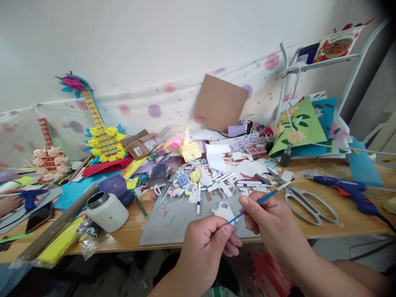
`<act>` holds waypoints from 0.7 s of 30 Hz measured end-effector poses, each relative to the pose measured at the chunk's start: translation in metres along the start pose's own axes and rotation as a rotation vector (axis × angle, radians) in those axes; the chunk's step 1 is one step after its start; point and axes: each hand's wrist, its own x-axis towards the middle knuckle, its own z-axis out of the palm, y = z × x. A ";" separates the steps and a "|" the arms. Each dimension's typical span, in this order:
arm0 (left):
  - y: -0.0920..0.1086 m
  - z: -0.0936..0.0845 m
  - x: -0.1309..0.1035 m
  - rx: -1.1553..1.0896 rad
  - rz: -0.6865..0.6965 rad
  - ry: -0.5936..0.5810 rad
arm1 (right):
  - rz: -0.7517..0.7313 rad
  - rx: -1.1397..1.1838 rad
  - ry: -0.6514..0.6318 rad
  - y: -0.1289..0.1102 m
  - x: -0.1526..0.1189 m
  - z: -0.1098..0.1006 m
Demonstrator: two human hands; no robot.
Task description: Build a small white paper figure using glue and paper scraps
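A thin blue stick with a pale tip slants up to the right above the front edge of the table. My left hand pinches its lower end between thumb and fingers. Farther up the same stick, my right hand grips it with thumb and fingers. Behind the hands, a white paper cutout with a loop on top lies on the grey cutting mat, partly hidden by my hands.
Large scissors and a blue glue gun lie at the right. Paper scraps and markers fill the middle. A white jar stands at the left; another person's hand is at the far left beside another glue gun.
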 end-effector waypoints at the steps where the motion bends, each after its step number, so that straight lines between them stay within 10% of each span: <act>1: -0.001 0.001 0.000 -0.015 -0.006 -0.005 | -0.004 0.009 -0.011 0.000 0.000 0.000; 21: -0.008 0.005 0.003 -0.456 -0.220 -0.156 | -0.118 -0.182 -0.148 -0.007 -0.002 -0.011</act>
